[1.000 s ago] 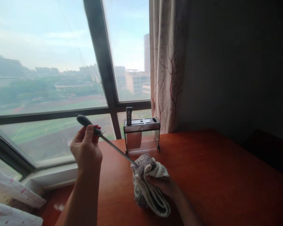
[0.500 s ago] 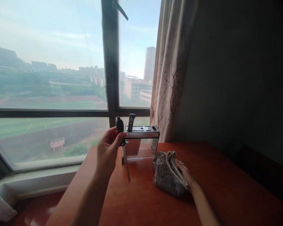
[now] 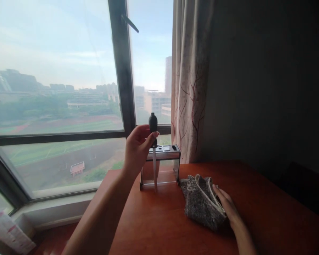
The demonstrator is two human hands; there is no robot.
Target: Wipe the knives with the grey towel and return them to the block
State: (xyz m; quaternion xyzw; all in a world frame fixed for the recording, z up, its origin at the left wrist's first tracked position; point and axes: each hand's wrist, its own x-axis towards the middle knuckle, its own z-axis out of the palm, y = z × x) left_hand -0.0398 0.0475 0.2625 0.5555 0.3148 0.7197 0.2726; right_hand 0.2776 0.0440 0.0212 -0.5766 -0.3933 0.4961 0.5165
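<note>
My left hand point(image 3: 138, 147) is raised over the table, fingers closed round the bulbous black handle of a sharpening steel point(image 3: 155, 166). The thin metal shaft points straight down in front of the knife block point(image 3: 170, 154). That block has clear sides and a slotted top; a wide brownish blade point(image 3: 149, 171) shows inside it. The handle of the knife in the block is hidden behind my left hand. To the right lies a folded grey cloth point(image 3: 202, 205) with a pale edge. My right hand point(image 3: 227, 203) rests against its right side, fingers stretched out, thumb out of sight.
The reddish-brown wooden table point(image 3: 149, 226) carries the block and cloth. A large window point(image 3: 55, 136) is behind and to the left. A patterned curtain point(image 3: 190, 88) hangs behind the block, and a dark wall point(image 3: 255, 88) stands at the right.
My left hand has moved right and up, bringing the sharpening steel from beside the block to in front of it, now upright. The cloth and my right hand have shifted slightly right. The view has tilted.
</note>
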